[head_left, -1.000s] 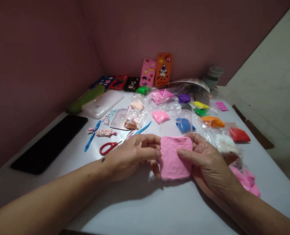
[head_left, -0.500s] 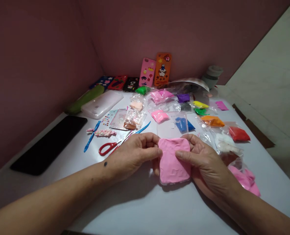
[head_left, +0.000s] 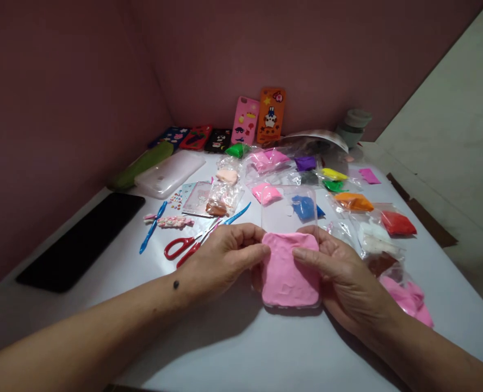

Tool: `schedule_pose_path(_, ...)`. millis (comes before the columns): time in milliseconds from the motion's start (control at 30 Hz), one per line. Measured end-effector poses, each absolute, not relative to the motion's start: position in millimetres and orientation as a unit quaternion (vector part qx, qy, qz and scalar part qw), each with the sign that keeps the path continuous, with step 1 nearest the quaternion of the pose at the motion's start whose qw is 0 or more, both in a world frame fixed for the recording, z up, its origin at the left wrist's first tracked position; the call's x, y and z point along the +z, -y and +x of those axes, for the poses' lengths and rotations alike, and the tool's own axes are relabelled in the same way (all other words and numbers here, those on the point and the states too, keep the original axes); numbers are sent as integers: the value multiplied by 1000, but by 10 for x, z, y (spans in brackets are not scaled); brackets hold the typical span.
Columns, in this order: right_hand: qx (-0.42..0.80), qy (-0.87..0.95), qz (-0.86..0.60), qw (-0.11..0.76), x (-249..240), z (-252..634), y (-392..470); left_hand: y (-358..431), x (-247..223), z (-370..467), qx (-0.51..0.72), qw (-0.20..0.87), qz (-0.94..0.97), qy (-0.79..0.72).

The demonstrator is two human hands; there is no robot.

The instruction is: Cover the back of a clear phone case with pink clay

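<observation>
Between my hands is a clear phone case point(head_left: 277, 215); its lower part is covered by a flat layer of pink clay point(head_left: 291, 277). The upper part is bare and see-through, with clay packets visible behind it. My left hand point(head_left: 239, 256) pinches the left edge, thumb on the clay's upper left. My right hand point(head_left: 335, 267) grips the right edge, its thumb lying on the clay and its fingers behind the case. Small dents and creases mark the clay's surface. Red-handled scissors point(head_left: 179, 248) lie on the table just beyond my left wrist.
Bagged clay surrounds the case: blue point(head_left: 305, 208), orange point(head_left: 353, 202), red point(head_left: 398, 223) and white point(head_left: 376, 238). At left lie a black phone point(head_left: 82, 239), a blue modelling tool point(head_left: 153, 227) and a whitish phone case point(head_left: 170, 173). Decorated cases point(head_left: 271, 115) lean against the wall.
The case has tilted slightly, so more of its clear upper part shows and its lower edge looks a little wider. Both hands keep their hold.
</observation>
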State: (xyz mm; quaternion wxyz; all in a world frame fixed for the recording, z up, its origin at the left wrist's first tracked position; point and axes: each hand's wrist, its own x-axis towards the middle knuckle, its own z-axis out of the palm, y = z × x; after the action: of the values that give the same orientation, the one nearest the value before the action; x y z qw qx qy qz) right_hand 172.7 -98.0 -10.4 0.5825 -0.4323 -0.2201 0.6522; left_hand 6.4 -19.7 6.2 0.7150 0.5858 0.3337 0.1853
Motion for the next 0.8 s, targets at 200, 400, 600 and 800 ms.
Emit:
schedule_pose_path(200, 663, 210, -416, 586, -111, 1732, 961, 159, 21, 22, 148, 762, 553, -303)
schedule_pose_path(400, 656, 193, -423, 595, -108, 1747, 950, 133, 55, 25, 116, 731, 574, -351)
schedule_pose_path(600, 655, 200, -428, 590, -111, 1725, 972, 203, 92, 86, 135, 714, 587, -358)
schedule_pose_path(800, 660, 218, -438, 570, -123, 1707, 981, 233, 85, 72, 129, 691, 603, -377)
